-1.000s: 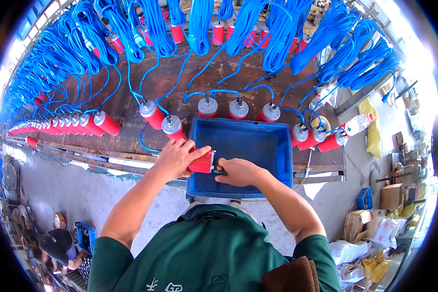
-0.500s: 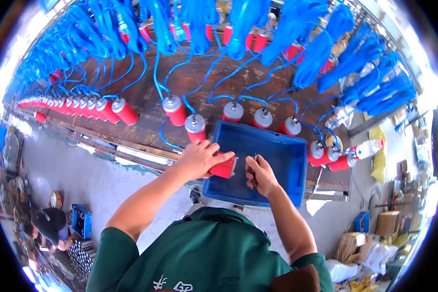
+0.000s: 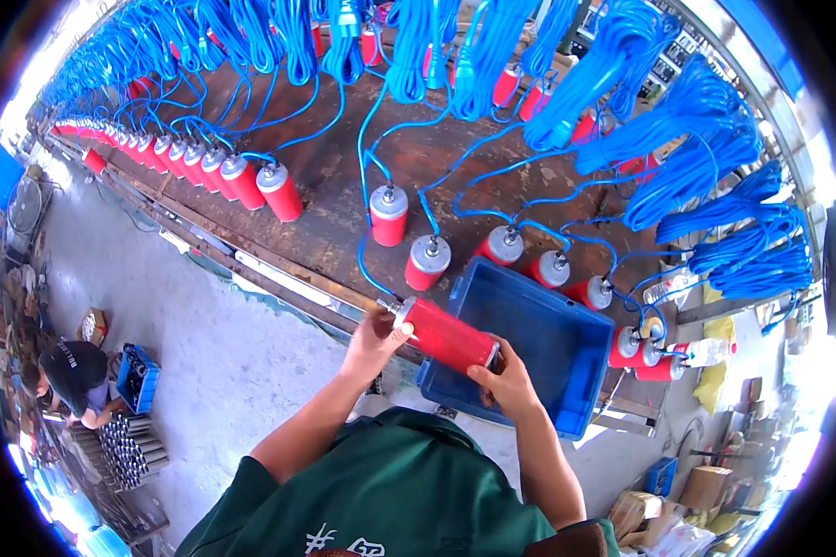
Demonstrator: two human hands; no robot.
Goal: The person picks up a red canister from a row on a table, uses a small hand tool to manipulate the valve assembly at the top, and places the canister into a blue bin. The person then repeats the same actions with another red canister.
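Note:
A red cylinder with a grey metal end cap and a blue cable lies tilted across my two hands, over the left side of the blue bin. My left hand is closed round its capped end, where the blue cable comes out. At the opposite end my right hand grips the rim, fingers curled; whether a small part is also in those fingers is hidden. Just beyond, two similar red cylinders stand upright on the brown bench.
The blue plastic bin sits at the bench's near edge. More cabled cylinders stand in a row at left and others behind the bin. Coiled blue cables line the far side. A person works at lower left.
The red cylinder has come up and now shows at full length, slanting. My left hand has shifted to its capped end; my right hand has closed on its other end. The view has turned.

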